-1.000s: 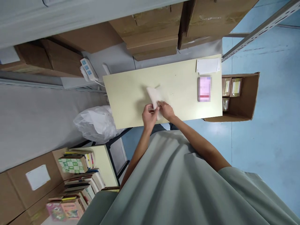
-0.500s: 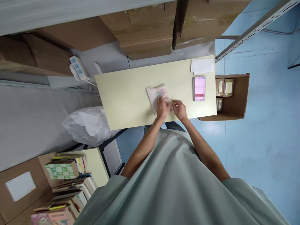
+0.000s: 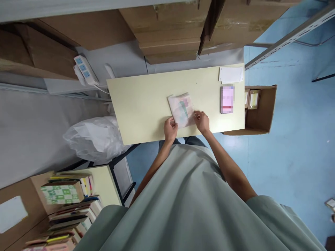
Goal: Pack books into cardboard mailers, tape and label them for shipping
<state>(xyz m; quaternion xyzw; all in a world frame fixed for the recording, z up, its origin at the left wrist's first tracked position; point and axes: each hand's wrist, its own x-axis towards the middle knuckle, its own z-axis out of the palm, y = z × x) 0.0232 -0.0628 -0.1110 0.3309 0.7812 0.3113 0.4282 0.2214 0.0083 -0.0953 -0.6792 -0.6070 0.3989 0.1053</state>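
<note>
Pale wrapped packet (image 3: 183,108), pink and green print showing, lying on cream desk (image 3: 141,104) near front edge. Left hand (image 3: 170,130) at packet's near left corner, fingers curled; right hand (image 3: 202,122) at right edge, fingers bent narrow; whether either pinches wrapping, cannot tell. Blurred pink item (image 3: 226,99) farther right, below white paper sheets (image 3: 231,74); open carton (image 3: 265,109) beyond desk's right end.

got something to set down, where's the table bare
The table is bare from its left end to the wrapped packet, and between the packet and the pink item, beyond the right grip. Crowded: the packet's near side, where the left grip sits, and the far right corner, with white papers.
</note>
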